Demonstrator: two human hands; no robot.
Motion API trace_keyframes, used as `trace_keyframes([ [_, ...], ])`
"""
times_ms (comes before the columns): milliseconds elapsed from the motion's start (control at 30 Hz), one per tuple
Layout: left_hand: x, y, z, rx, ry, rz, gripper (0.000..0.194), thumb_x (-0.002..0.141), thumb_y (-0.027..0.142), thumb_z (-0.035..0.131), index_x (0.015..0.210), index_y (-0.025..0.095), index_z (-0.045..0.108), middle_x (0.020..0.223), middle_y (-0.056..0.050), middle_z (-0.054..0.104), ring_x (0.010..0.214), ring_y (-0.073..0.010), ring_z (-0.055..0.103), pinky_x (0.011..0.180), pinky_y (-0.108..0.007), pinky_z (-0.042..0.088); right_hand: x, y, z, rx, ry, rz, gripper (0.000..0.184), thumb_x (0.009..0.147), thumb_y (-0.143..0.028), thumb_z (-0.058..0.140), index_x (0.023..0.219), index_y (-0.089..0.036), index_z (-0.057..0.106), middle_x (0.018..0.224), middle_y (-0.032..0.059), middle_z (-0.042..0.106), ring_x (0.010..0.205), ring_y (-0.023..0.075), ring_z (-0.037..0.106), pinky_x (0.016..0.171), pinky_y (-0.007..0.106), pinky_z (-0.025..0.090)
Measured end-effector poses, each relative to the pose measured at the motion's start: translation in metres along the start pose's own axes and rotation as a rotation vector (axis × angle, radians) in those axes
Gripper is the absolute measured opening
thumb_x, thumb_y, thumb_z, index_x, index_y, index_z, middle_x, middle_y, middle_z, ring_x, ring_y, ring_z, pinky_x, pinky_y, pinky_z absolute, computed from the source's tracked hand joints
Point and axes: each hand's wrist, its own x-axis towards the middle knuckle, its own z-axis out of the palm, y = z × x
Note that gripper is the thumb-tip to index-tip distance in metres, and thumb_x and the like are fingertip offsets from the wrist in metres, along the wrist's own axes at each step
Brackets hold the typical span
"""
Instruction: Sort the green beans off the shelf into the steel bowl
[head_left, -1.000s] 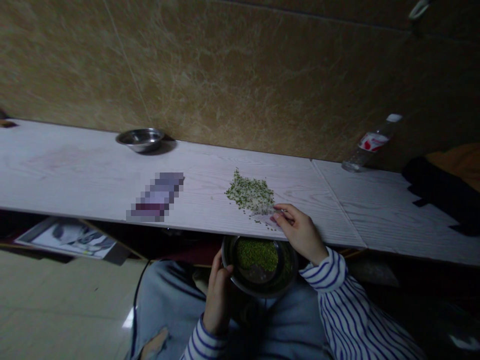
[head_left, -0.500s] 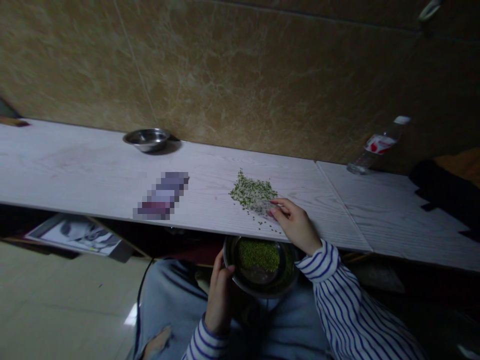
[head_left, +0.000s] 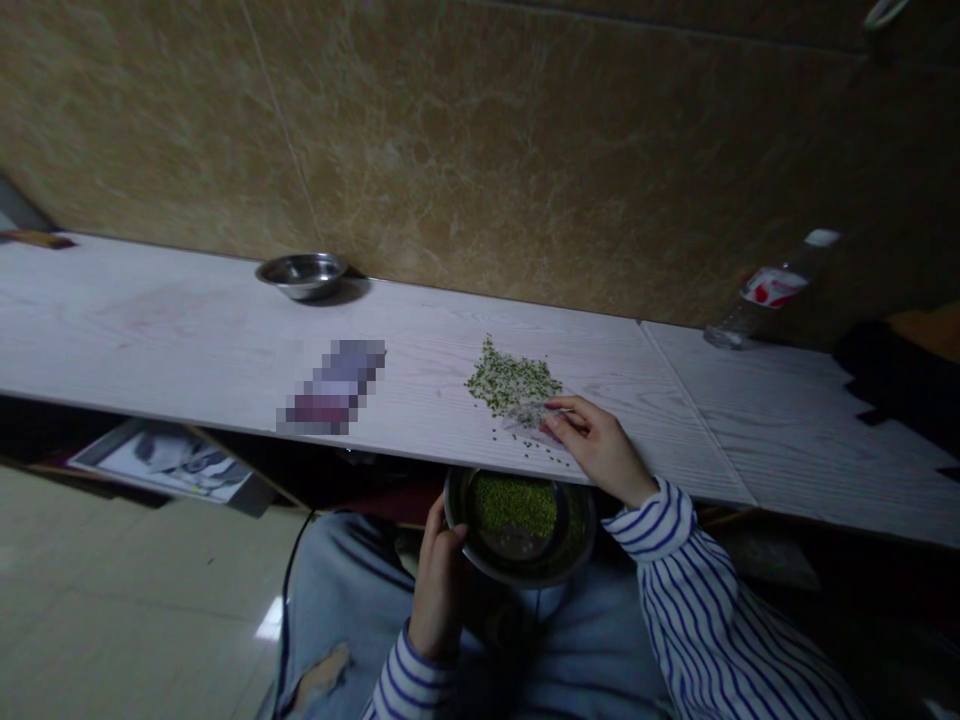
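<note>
Left hand [head_left: 441, 590] curled round the rim of a round steel bowl [head_left: 519, 579] of small green beans [head_left: 515, 503]. On the white wood-grain bench [head_left: 187, 340], a loose green pile [head_left: 512, 380]; right hand [head_left: 600, 450] pinched at its edge, hold unclear. Step appears to be picking through the grains; their fineness calls for fingertip work.

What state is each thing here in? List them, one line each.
Left hand: gripping the steel bowl at its rim, above the lap.
Right hand: pinching a translucent plastic piece.
Green mung beans: loose heap on the white board, more inside the steel bowl.
Second steel bowl: upright on the board by the wall.
Plastic bottle: capped, by the wall.
</note>
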Motion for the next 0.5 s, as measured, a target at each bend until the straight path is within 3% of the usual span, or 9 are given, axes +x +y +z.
trace_keyframes([
  [267,0.001,-0.002,-0.002,-0.008,-0.021,-0.005,0.051,0.077,0.032,0.071,0.128,0.023,0.068,0.129,-0.008,0.072,0.134,-0.0345,0.055,0.114,-0.048,0.037,-0.004,0.006,-0.01,-0.013,0.022,0.012,0.03,0.083,-0.044,0.069,0.103,-0.021,0.071,0.084,0.0064,0.078,0.085,0.0245,0.077,0.077,0.038,0.061],
  [500,0.001,-0.003,0.003,-0.014,-0.02,-0.009,0.051,0.075,0.032,0.071,0.126,0.023,0.069,0.131,-0.008,0.071,0.135,-0.0346,0.054,0.114,-0.047,0.039,-0.01,0.001,-0.015,-0.021,-0.049,0.02,0.028,0.084,-0.043,0.069,0.103,-0.022,0.071,0.084,0.0051,0.079,0.083,0.0239,0.077,0.079,0.038,0.062],
])
